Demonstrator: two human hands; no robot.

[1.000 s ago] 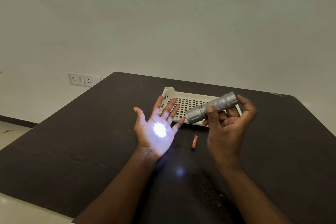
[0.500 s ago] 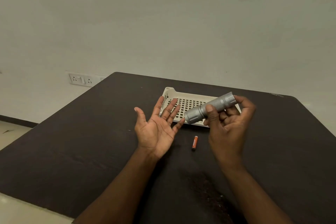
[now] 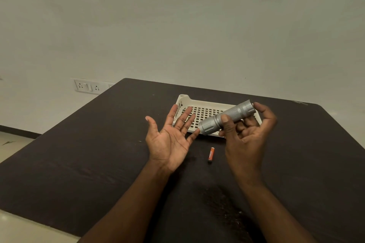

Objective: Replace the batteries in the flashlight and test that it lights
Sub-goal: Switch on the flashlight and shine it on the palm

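Flashlight [image 3: 226,118] in silver metal hangs above the table's [image 3: 79,154] far middle, long axis slanting from tail cap at upper right to lens end at lower left, aimed at the left hand [image 3: 171,140], which is held palm up with fingers spread apart and holding nothing. Right hand [image 3: 246,134] grips the barrel, thumb pressed over the top and fingers curled beneath. Behind them a white slotted tray [image 3: 199,112] sits near the far edge, its visible part empty; an orange battery [image 3: 211,154] lies on the dark tabletop between the wrists.
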